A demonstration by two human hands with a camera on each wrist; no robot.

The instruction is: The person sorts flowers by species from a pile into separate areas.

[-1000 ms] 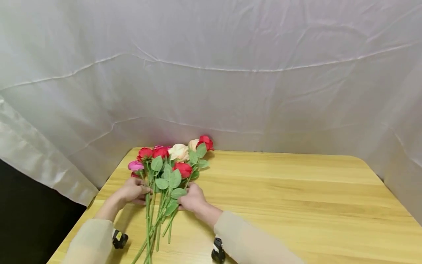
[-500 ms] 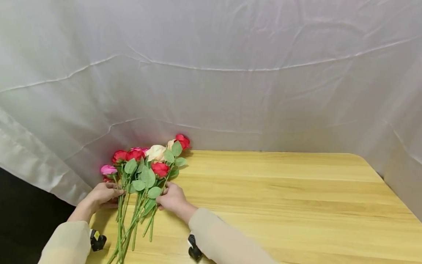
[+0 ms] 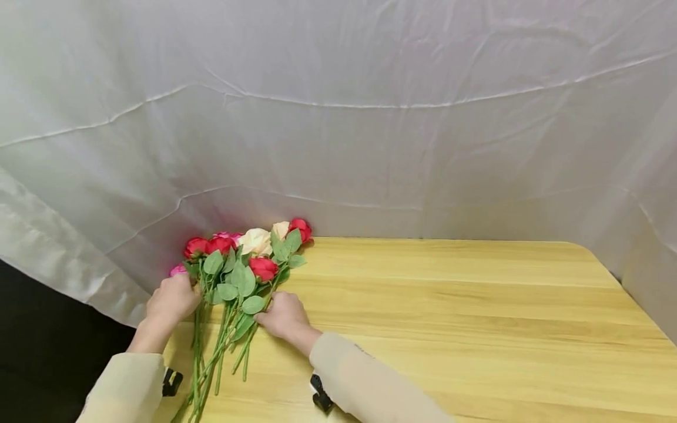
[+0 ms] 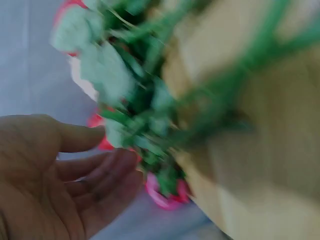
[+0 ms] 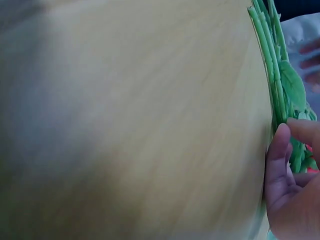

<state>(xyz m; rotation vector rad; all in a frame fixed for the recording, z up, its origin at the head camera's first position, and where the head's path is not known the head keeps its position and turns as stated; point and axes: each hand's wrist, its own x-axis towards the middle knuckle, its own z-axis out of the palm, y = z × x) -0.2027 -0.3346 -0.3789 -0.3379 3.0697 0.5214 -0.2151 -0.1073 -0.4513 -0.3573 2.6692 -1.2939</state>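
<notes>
A bundle of artificial roses lies at the left of the table in the head view, with red roses, cream roses and pink ones such as the pink rose by the left hand. Their green stems run toward the near edge and cross. My left hand is at the bundle's left side; in the left wrist view its fingers are loosely bent, with nothing between them and the thumb. At the right side, my right hand pinches stems between thumb and fingers, below several leaves.
The wooden table extends far to the right. A pale grey cloth hangs behind it, close to the flower heads. A dark area lies beyond the table's left edge. Small black devices sit at both wrists.
Both hands and the rose bundle have shifted left along the table. In the last half second my left hand has risen off the stems toward the pink rose, while the right stayed at the stems.
</notes>
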